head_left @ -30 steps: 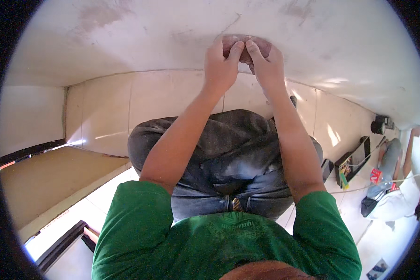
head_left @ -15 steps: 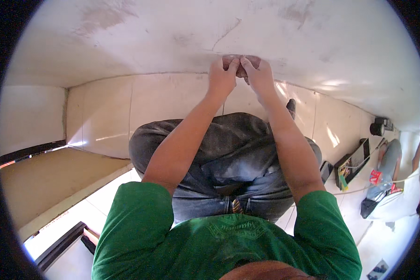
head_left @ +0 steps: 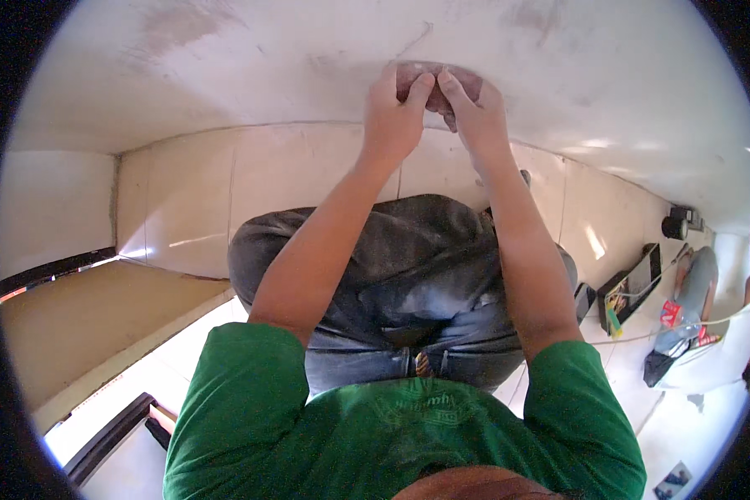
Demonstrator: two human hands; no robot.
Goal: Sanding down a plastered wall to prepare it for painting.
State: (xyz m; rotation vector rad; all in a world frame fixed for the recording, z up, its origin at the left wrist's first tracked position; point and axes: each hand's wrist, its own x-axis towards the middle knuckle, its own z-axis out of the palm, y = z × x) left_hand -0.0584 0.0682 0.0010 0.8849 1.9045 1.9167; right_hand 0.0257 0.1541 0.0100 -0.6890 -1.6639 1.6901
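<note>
The left grip (head_left: pixel 394 115) and right grip (head_left: pixel 482 118) hold 1 reddish-brown pad (head_left: pixel 438 98) against the pale wall (head_left: pixel 275 58); dark trousers (head_left: pixel 421 250) show below both.

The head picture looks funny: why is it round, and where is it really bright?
In the head view, the wide lens leaves black corners and bows the seam between the pale wall and the tiled floor; also in the head view, bright patches shine on the floor to both sides, while the reddish-brown pad looks dull.

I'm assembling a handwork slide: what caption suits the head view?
Left hand and right hand together hold a reddish-brown pad against a smudged white wall.
</note>
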